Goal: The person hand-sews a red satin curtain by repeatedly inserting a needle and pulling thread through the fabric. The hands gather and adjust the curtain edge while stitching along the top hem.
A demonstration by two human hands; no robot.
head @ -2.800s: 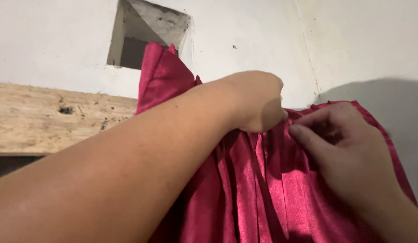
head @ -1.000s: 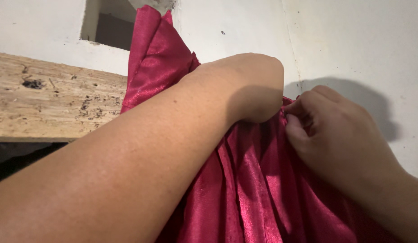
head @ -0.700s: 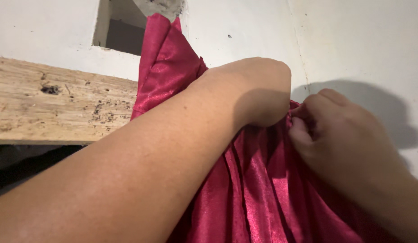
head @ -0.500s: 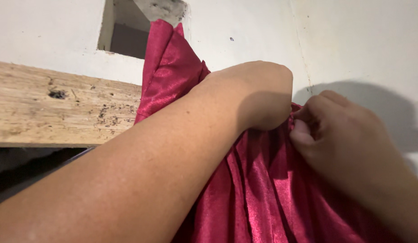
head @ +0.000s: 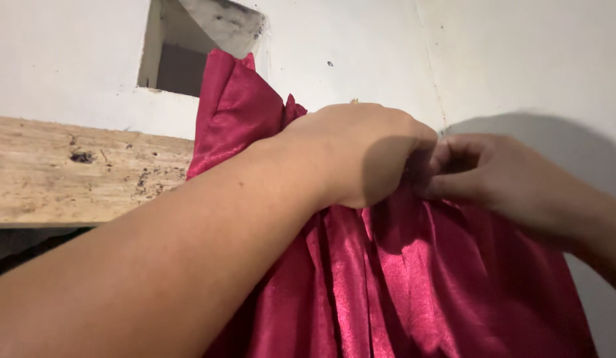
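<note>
Fingers of both my hands, left [head: 361, 156] and right [head: 500, 179], pinch the red cloth's [head: 401, 278] gathered top; wood plank [head: 76, 172] at 9 o'clock.

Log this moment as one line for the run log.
left hand: gripping cloth | right hand: pinching cloth folds | cloth: red, pleated, against wall | plank: left

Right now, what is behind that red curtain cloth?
Behind the red cloth is a white wall with a square opening and a wooden plank. Whatever it hangs from is covered by both hands.
</note>
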